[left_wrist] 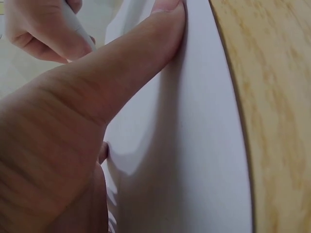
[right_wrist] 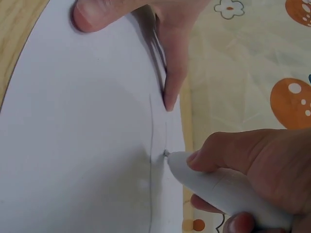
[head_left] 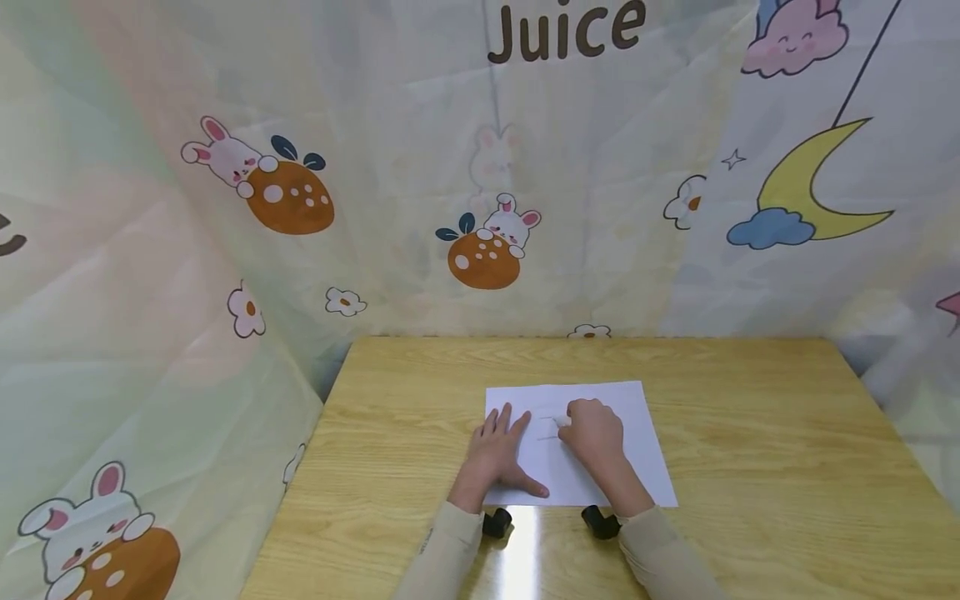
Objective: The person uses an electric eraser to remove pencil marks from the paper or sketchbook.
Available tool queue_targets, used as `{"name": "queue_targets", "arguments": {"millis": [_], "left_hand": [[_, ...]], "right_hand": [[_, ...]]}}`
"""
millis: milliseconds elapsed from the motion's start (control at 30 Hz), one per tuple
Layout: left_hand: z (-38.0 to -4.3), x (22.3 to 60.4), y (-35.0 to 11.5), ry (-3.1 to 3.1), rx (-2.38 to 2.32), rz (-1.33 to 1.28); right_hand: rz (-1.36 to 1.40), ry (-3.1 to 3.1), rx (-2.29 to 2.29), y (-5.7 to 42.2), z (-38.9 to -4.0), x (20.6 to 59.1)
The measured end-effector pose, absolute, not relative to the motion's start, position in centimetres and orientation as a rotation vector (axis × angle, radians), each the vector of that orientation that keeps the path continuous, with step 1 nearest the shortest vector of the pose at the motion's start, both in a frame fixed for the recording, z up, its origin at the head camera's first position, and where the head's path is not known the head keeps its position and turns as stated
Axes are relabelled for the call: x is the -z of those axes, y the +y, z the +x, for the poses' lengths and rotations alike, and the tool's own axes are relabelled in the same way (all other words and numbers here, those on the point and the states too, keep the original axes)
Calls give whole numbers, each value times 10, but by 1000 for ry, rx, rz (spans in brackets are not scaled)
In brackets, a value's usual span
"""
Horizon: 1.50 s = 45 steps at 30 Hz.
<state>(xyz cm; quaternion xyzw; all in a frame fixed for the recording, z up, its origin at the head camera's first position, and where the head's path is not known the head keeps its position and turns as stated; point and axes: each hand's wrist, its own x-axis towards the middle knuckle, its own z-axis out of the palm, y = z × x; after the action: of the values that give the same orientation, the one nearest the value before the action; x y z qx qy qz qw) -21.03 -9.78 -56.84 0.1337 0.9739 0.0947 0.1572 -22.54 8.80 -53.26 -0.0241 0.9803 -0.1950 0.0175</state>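
Note:
A sheet of white paper [head_left: 639, 450] lies on the wooden table, with thin grey lines drawn on it. My left hand [head_left: 497, 454] rests on its left part, fingers spread and thumb out towards the front edge; the left wrist view shows that thumb [left_wrist: 131, 58] on the paper near the edge. In my right hand [head_left: 596, 432] is a thick, white, pen-shaped tool [right_wrist: 214, 187], perhaps an electric eraser, gripped between thumb and curled fingers. The tool's small greyish tip [right_wrist: 166, 154] touches the paper beside a long line [right_wrist: 151, 145].
The wooden table [head_left: 772, 433] extends on both sides of the sheet. A patterned cloth backdrop [head_left: 390, 167] hangs behind it and along the sides. Two black wrist-worn devices, one at the left wrist [head_left: 497, 523] and one at the right wrist [head_left: 601, 522], sit just in front of the paper.

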Motion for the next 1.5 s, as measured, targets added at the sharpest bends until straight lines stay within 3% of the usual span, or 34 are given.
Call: {"name": "queue_targets", "arguments": {"millis": [1500], "left_hand": [[-208, 570, -99, 2831, -231, 412]], "right_hand": [[-3, 3033, 636, 90, -226, 533]]}}
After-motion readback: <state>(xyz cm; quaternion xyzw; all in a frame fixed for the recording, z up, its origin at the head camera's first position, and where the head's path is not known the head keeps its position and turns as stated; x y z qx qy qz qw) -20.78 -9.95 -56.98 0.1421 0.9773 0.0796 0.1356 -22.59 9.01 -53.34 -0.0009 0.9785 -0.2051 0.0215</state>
